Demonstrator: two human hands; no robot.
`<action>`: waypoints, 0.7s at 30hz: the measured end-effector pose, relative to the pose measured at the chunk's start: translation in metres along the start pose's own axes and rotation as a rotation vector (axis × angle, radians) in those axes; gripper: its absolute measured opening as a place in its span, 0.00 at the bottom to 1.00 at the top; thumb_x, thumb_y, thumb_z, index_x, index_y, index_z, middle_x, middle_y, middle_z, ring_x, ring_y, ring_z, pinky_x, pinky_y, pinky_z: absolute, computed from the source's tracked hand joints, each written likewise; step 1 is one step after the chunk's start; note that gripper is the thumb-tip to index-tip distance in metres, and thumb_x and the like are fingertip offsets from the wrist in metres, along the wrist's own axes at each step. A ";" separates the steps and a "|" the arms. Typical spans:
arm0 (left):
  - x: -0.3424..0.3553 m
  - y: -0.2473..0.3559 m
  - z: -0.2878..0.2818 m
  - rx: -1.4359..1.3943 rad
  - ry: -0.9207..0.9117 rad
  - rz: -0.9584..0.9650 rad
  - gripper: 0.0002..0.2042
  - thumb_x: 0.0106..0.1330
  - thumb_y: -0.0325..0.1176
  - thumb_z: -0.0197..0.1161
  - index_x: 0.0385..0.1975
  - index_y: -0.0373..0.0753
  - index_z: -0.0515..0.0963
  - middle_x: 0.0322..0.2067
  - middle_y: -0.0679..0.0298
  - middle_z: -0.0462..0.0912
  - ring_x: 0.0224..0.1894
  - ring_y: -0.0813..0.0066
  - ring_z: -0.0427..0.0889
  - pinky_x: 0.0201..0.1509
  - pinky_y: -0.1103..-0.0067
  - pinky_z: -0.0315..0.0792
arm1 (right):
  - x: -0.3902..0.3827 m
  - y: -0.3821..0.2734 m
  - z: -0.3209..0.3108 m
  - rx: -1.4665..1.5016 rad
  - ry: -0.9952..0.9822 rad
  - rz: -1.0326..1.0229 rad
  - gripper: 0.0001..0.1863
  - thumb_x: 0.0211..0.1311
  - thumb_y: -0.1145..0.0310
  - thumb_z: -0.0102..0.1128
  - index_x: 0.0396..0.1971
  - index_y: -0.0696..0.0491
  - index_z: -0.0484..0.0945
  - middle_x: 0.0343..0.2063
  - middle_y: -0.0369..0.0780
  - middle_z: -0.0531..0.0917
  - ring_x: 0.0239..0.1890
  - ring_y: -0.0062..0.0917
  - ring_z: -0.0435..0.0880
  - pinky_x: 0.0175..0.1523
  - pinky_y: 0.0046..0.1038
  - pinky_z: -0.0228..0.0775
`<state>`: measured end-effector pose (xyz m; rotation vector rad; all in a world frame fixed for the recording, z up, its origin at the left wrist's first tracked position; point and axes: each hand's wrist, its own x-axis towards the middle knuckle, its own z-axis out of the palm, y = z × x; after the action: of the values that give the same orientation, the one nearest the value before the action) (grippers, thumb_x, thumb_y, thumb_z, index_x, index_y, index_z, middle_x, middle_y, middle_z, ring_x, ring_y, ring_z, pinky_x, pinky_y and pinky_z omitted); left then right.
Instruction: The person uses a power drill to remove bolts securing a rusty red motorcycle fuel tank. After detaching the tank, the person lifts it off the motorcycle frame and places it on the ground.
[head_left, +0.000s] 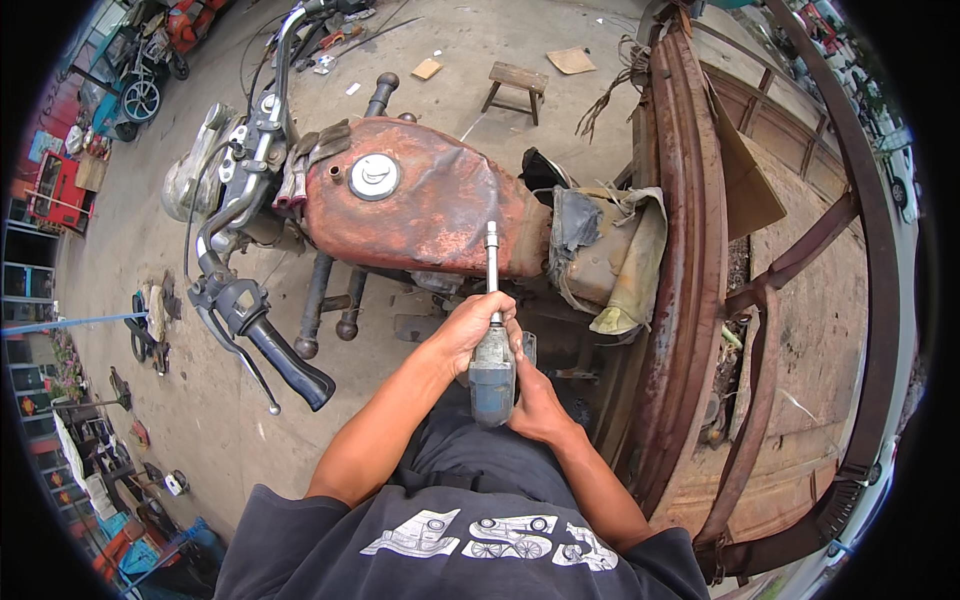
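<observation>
A scuffed, rusty-red metal motorcycle tank (430, 215) lay ahead of a dark printed fabric shirt (400, 512); between them was a long grey-blue power driver (492, 385). The left hand (470, 328) kept a closed grip around its front; the right hand (543, 405), partly hidden, held its side. A slim silver metal shaft (492, 265) pointed toward the tank.

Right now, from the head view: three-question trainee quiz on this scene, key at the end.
1. Which hand is nearer the socket on the power tool?
2. True or false: a round silver cap sits on the rusty fuel tank.
3. What stands upright beyond that tank: (a) a bucket, (b) a wooden stool, (c) a ladder?

Key: 1. Left hand. 2. True. 3. b.
</observation>
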<state>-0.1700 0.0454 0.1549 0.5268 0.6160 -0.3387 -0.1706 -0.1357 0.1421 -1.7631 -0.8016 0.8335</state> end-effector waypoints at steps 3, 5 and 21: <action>0.033 -0.014 0.007 -0.106 -0.032 -0.106 0.10 0.63 0.36 0.52 0.21 0.41 0.67 0.16 0.54 0.77 0.18 0.58 0.81 0.24 0.68 0.78 | -0.002 0.017 -0.002 -0.109 0.167 0.081 0.26 0.45 0.75 0.65 0.46 0.59 0.67 0.36 0.47 0.81 0.37 0.38 0.81 0.43 0.35 0.73; 0.058 -0.024 0.007 -0.158 0.010 -0.175 0.11 0.66 0.39 0.51 0.23 0.41 0.67 0.17 0.53 0.78 0.19 0.57 0.81 0.24 0.67 0.78 | -0.002 0.026 -0.011 -0.157 0.247 0.140 0.28 0.45 0.70 0.68 0.46 0.62 0.68 0.31 0.47 0.81 0.33 0.41 0.83 0.38 0.37 0.73; 0.166 -0.028 -0.022 -0.129 0.223 -0.419 0.18 0.72 0.49 0.43 0.38 0.38 0.64 0.26 0.51 0.77 0.25 0.51 0.80 0.32 0.57 0.79 | 0.046 0.060 -0.011 -0.151 0.544 0.448 0.15 0.48 0.71 0.64 0.36 0.61 0.75 0.28 0.54 0.82 0.36 0.48 0.82 0.41 0.39 0.74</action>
<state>-0.0646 0.0111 0.0261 0.3093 0.9613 -0.6356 -0.1281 -0.1205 0.0807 -2.2061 -0.1105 0.5312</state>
